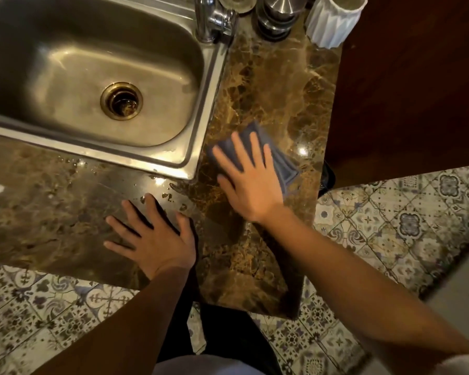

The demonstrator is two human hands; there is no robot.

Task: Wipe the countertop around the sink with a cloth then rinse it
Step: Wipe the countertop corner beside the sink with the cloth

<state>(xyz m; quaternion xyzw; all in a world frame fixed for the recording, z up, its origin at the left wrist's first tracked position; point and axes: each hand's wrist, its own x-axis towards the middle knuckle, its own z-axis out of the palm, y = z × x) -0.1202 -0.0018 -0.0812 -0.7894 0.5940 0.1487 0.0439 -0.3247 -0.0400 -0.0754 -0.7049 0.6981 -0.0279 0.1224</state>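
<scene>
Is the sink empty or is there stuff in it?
Empty: the sink basin shows only bare steel and its open drain; its left part is out of frame.

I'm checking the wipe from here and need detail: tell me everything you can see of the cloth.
The cloth is a grey-blue, soft-looking fabric with a stitched border along its edge, apparently folded into a rough rectangle. It lies flat on the brown marbled countertop, just right of the sink's front right corner, set at an angle to the counter edge. The right hand presses on it, palm down with fingers spread, covering its near-left part; the far and right edges show. The left hand is apart from it.
</scene>
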